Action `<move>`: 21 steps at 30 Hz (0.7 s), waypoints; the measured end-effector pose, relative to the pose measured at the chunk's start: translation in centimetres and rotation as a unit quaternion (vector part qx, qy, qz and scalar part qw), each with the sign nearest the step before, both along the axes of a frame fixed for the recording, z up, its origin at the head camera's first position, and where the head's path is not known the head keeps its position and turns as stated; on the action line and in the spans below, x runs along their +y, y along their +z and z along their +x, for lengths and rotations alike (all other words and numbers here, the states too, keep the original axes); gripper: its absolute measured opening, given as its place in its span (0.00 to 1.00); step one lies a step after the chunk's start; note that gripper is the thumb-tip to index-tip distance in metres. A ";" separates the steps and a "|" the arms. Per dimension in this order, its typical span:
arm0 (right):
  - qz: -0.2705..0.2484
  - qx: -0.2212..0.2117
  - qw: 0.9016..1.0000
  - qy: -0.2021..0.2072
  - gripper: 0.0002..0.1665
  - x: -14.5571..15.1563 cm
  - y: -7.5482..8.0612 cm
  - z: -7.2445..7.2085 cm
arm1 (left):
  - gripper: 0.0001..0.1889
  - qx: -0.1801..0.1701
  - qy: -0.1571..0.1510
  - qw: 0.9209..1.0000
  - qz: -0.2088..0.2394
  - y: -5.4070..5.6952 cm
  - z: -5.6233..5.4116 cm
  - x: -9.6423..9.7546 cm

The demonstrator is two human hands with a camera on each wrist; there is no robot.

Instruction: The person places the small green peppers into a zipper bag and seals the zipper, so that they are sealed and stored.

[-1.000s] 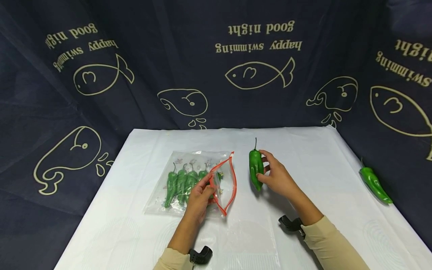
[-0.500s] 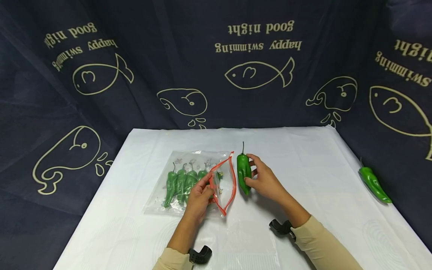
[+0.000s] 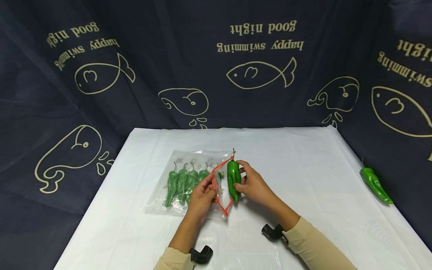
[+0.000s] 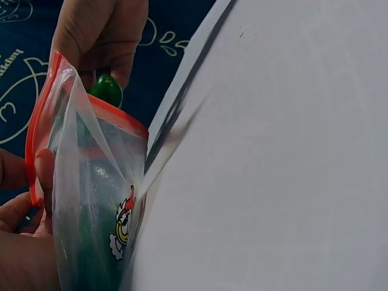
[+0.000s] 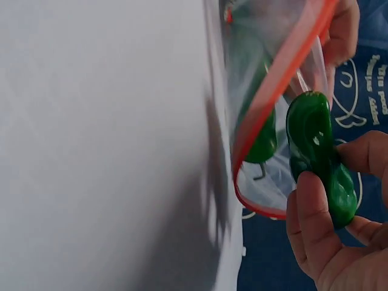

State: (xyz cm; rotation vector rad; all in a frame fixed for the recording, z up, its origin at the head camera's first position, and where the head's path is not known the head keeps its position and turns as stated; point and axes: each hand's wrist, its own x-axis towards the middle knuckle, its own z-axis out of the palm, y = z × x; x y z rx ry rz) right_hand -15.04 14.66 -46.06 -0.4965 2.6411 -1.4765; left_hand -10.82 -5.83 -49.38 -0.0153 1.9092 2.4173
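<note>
A clear zip bag (image 3: 158, 198) with a red-edged mouth lies on the table, several green peppers (image 3: 172, 185) side by side inside it. My left hand (image 3: 201, 195) pinches the upper edge of the bag's mouth, which gapes toward the right. In my right hand (image 3: 254, 187) a green pepper (image 3: 233, 178) is held between thumb and fingers, stem pointing away from me. That pepper overlaps the red rim in the head view. From the right wrist, the held pepper (image 5: 318, 145) shows right at the bag's opening (image 5: 276, 79), with a bagged pepper (image 5: 262, 142) behind the film.
Another green pepper (image 3: 375, 185) lies by the right edge of the white-covered table (image 3: 303, 157). A dark curtain (image 3: 189, 45) printed with fish and whales hangs behind and along the sides. Black wrist cameras (image 3: 202, 255) sit on both forearms.
My right hand has moved left with the pepper, from beside the bag up to its red-edged mouth. The left hand has stayed on the bag's edge.
</note>
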 end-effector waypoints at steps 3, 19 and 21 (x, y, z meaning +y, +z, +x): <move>0.005 -0.009 1.000 0.002 0.48 -0.3 -0.2 0.2 | 0.34 0.002 -0.006 1.000 0.002 0.0 0.0 0.0; -0.011 -0.057 0.997 0.051 0.43 -0.7 -0.8 0.9 | 0.35 0.013 -0.010 1.000 0.010 0.1 0.2 0.1; -0.006 -0.051 0.997 0.062 0.40 -0.8 -0.9 0.9 | 0.35 0.015 -0.013 1.000 0.014 0.1 0.2 0.1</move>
